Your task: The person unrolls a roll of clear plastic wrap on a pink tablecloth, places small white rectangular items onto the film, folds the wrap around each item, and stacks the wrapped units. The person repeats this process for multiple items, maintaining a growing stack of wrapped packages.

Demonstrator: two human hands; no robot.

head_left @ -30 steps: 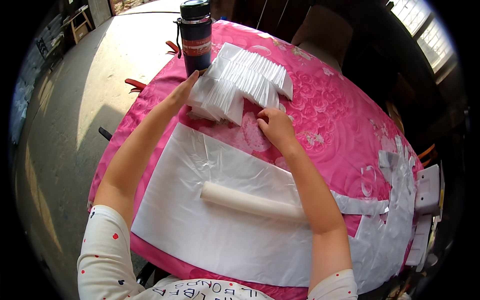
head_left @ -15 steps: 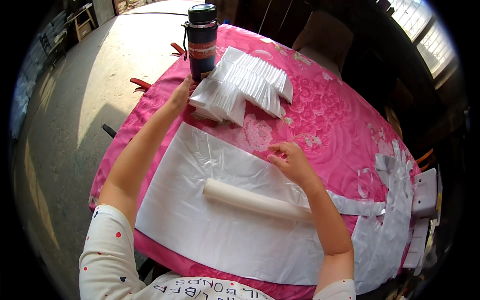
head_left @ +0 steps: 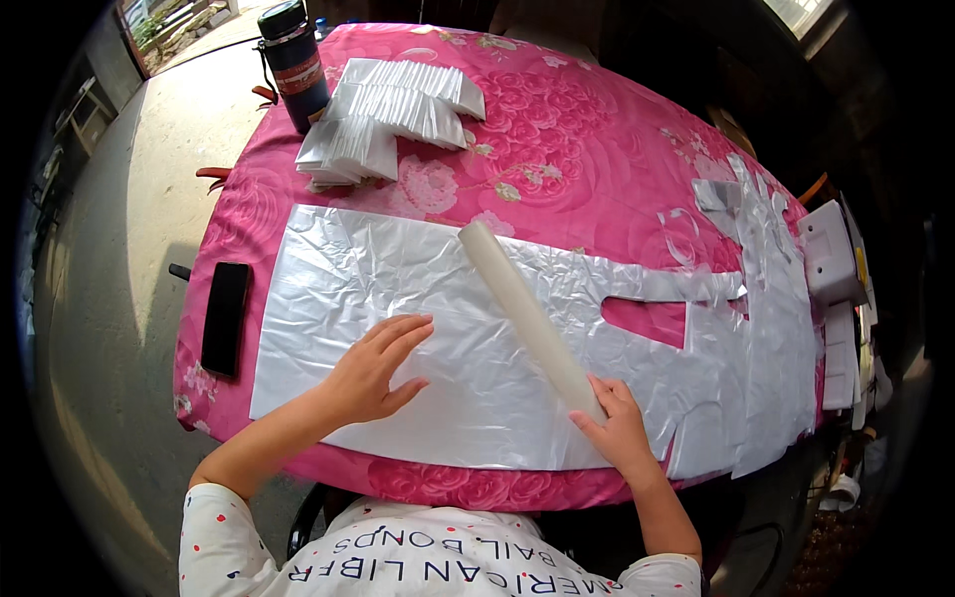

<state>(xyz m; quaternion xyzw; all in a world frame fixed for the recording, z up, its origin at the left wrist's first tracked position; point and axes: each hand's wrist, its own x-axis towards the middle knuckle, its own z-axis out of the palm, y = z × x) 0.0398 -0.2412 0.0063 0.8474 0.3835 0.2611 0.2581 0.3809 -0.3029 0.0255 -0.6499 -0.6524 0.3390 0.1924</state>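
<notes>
A stack of white plastic bags (head_left: 348, 378) lies flat over the near part of the table, with cut-out handles toward the right. My right hand (head_left: 619, 423) grips the near end of a pale, smooth cylinder (head_left: 527, 308), like a tube or rolling pin, slanting away to the left above the bags. Whether its far end touches the plastic, I cannot tell. Over the left part of the sheets is my left hand (head_left: 373, 373), fingers extended and thumb apart, holding nothing. Folded white plastic bundles (head_left: 388, 114) lie fanned in a pile at the far left.
A dark insulated bottle (head_left: 296, 75) stands beside the folded pile. At the left edge lies a black phone (head_left: 226, 318). Red clamp handles (head_left: 213, 174) jut from the table's left side. White plastic boxes (head_left: 831, 254) sit along the right edge, past plastic strips on the pink floral tablecloth (head_left: 542, 119).
My right hand has come nearer and taken hold of the cylinder, which has turned to a steeper slant. My left hand has left the folded pile and moved over the flat bags. The view has shifted.
</notes>
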